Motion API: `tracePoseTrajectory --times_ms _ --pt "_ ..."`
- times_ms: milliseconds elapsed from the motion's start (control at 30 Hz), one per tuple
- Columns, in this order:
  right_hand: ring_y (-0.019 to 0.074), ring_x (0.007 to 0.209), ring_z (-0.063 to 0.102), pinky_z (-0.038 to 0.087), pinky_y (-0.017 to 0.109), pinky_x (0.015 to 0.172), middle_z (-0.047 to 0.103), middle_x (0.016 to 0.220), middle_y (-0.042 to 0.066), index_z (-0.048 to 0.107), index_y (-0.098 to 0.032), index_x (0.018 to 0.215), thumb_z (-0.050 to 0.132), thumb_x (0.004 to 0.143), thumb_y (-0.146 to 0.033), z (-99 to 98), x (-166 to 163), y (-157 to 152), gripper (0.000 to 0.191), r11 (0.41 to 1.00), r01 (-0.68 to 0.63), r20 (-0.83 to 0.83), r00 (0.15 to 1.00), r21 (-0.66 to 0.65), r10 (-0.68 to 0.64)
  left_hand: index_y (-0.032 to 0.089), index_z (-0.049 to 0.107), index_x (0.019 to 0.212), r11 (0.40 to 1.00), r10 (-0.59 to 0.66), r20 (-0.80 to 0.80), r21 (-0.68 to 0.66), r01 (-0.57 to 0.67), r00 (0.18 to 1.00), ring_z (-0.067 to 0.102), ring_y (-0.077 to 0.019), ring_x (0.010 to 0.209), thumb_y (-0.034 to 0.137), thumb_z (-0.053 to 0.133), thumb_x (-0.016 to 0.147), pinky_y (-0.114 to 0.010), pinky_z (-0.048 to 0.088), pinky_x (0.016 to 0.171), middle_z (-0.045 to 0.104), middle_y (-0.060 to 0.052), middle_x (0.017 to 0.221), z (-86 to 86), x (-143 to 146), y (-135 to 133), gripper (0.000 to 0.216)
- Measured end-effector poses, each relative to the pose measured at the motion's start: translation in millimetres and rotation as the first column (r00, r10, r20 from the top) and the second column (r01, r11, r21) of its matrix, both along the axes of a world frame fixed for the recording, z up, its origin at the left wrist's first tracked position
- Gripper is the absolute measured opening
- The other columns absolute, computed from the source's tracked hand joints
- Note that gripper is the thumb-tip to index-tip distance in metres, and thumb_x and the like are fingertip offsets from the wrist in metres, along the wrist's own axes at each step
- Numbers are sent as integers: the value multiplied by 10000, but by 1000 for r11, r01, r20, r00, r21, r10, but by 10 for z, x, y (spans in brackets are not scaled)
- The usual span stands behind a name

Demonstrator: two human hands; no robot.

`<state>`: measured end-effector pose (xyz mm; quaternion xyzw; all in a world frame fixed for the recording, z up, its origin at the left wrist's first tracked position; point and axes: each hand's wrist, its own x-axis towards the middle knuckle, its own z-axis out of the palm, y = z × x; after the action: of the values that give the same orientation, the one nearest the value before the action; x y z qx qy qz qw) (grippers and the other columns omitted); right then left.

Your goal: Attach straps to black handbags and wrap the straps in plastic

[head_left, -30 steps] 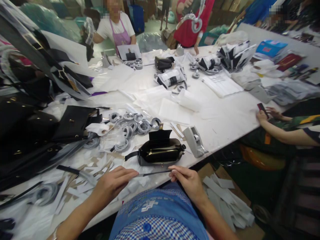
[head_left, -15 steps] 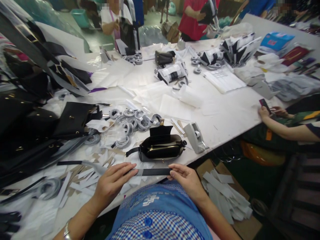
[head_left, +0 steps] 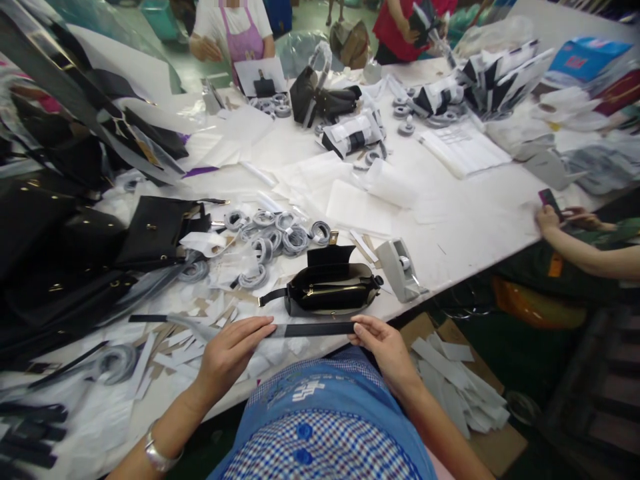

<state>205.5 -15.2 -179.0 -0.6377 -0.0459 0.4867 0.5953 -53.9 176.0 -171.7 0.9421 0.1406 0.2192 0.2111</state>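
Observation:
Stretched between my hands at the table's near edge is a flat black strap (head_left: 320, 329), its left part covered by pale wrapping that trails out past my left hand to a bare black end. My left hand (head_left: 235, 343) is closed over the wrapped stretch, fingers together. With thumb and fingers, my right hand (head_left: 377, 340) pinches the strap's right end. Just beyond the strap stands a black handbag (head_left: 333, 293), its flap folded back and its gold zipper visible inside. A grey tape dispenser (head_left: 399, 270) is to the bag's right.
Rolled, wrapped straps (head_left: 275, 233) lie in a pile behind the bag. Black bags (head_left: 60, 253) are heaped at the left. Paper strips (head_left: 180, 353) litter the near left table, and a carton of strips (head_left: 455, 380) sits below right. Co-workers stand across the table; another at right holds a phone (head_left: 550, 200).
The view has shifted slightly. My hands keep the same hold on the strap. Across the table, a co-worker's dark bag now stands on the tabletop, released from the hands.

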Motion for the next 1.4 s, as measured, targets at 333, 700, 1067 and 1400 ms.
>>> tracePoseTrajectory --times_ms 333,700,1067,1400 --pt "182 735 696 573 320 761 751 839 48 744 -159 959 830 695 -408 -103 62 26 373 1000 22 -15 1000 -21 -22 232 584 1293 998 17 -35 -53 -19 999 628 -202 1132 47 466 941 -356 507 948 694 -97 1213 -75 1 63 414" --pt "168 739 693 562 303 778 747 874 45 737 -171 979 816 722 -391 -148 128 73 348 999 27 -2 1000 -42 -27 249 486 1388 986 8 -158 -162 -34 987 598 -220 1183 40 474 910 -384 472 1005 650 -92 1287 -253 61 126 522" --pt "173 711 696 567 294 740 749 825 39 739 -177 956 815 703 -427 -165 207 122 364 999 4 34 999 -42 -3 243 676 1151 753 -108 -316 -645 -130 943 653 -205 926 313 521 960 -306 477 849 726 -46 983 -244 401 154 256" --pt "228 701 735 603 346 710 769 838 84 734 -155 930 779 727 -465 -74 218 206 374 997 -79 108 991 -10 80 210 732 919 693 -132 -275 -713 -109 952 679 -171 845 289 557 931 -235 483 769 759 -24 914 -91 1150 -70 192"
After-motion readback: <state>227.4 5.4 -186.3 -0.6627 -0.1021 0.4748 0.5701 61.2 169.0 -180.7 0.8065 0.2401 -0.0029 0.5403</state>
